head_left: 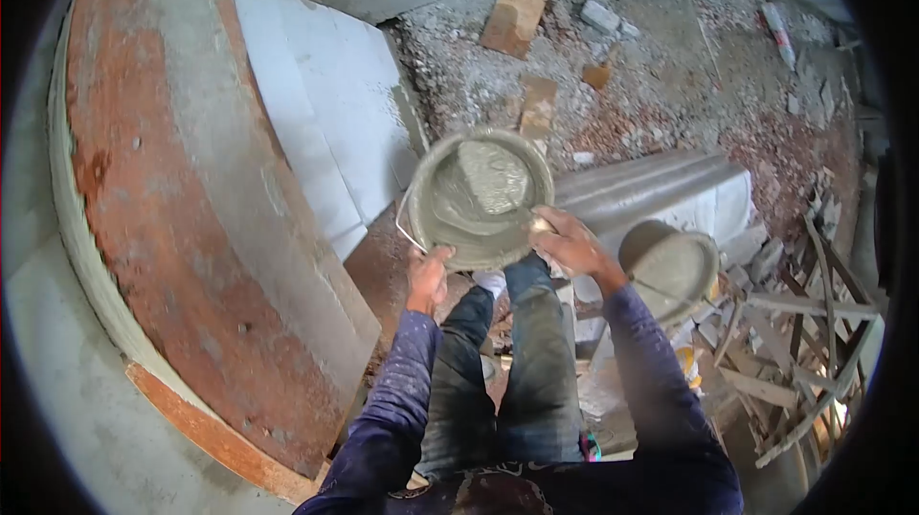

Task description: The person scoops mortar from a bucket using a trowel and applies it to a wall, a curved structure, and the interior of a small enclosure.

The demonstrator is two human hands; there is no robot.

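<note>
Between my two hands is a round bucket (448,252), its inside coated with wet grey mortar (493,178). My left hand (427,276) is closed on the near left rim, close to the thin wire handle (403,215). On the right, my right hand (569,239) grips the rim with the thumb over the edge. The bucket is held up in front of my legs, tilted so that its inside faces me. A second mortar-smeared bucket (704,252) lies to the right of my right forearm.
A long brick-and-cement ledge (239,257) with white tiles (311,84) on its side runs along my left. Rubble (632,84) covers the floor ahead. A tangle of wooden sticks (804,324) is piled at right, near a long grey-topped block (651,185).
</note>
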